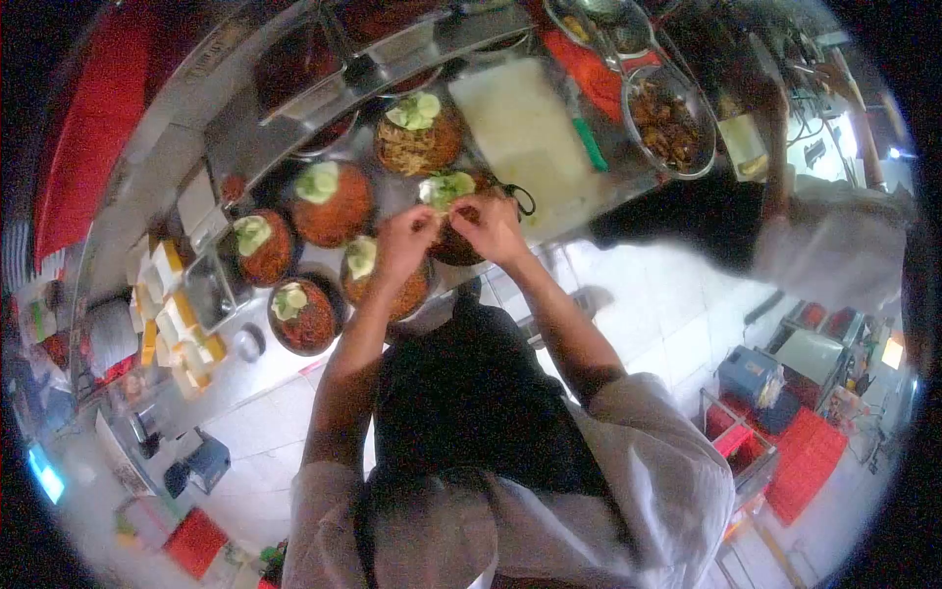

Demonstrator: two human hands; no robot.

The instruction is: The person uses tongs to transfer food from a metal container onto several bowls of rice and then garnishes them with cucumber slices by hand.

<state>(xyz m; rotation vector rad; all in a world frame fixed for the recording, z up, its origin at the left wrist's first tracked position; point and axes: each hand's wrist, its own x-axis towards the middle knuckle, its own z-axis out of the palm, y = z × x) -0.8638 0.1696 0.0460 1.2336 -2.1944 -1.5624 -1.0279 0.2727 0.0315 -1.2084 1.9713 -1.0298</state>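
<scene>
My left hand (pixel 407 240) and my right hand (pixel 489 228) are close together over a dark round dish (pixel 461 247) of reddish-brown food. Both have fingertips pinched; a small pale bit may be between them, too blurred to name. Pale green cucumber slices (pixel 446 188) lie on that dish, just beyond my fingers. To the left are several round dishes of orange-red food, such as one (pixel 334 211) topped with the same slices. Another dish (pixel 417 142), behind my hands, also bears pale shreds. Beneath my left wrist a further dish (pixel 397 294) is partly hidden.
A white cutting board (pixel 535 147) lies beyond my right hand, with a green handle (pixel 591 144) on its right side. Farther right stands a metal bowl (pixel 670 123) of brown pieces. Another person (pixel 824 236) is at the right. Yellow-and-white boxes (pixel 177 319) are stacked at left.
</scene>
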